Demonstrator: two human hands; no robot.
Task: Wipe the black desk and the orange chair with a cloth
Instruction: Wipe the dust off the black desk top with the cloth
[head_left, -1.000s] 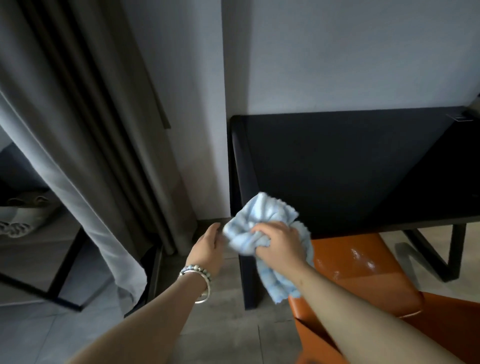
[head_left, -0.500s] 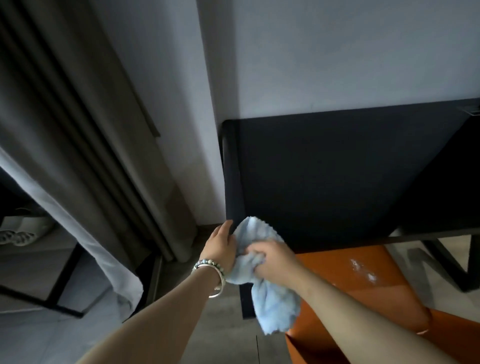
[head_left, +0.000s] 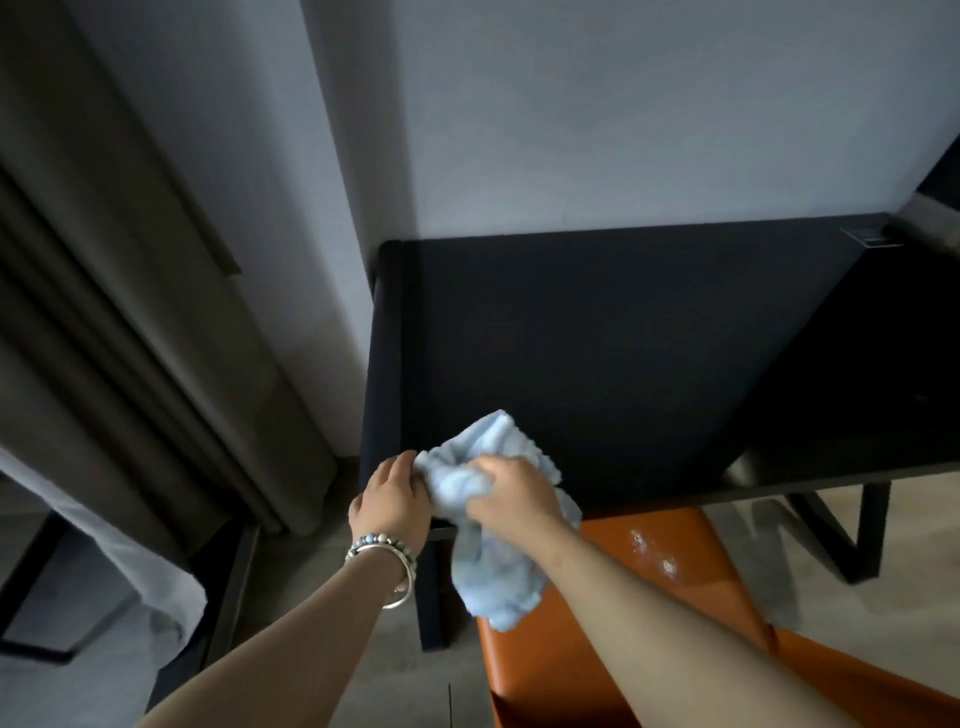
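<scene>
A light blue cloth (head_left: 488, 566) is bunched between both hands over the near left corner of the black desk (head_left: 623, 353). My right hand (head_left: 511, 493) grips the cloth from above, and its lower half hangs down past the desk edge. My left hand (head_left: 395, 493) holds the cloth's left end at the desk's corner. The orange chair (head_left: 675, 582) sits under the desk's front edge, its seat partly hidden by my right forearm. Shiny spots show on the seat.
A grey wall stands behind the desk. Brown curtains (head_left: 156, 338) and a white sheer (head_left: 104, 561) hang at the left, beside a dark frame on the tiled floor. A small object (head_left: 872, 236) lies at the desk's far right corner. Black desk legs (head_left: 857, 535) stand at right.
Both hands and the cloth have moved forward, up to the desk's near left corner. My left hand has closed onto the cloth's end. The view has tilted closer to the desk.
</scene>
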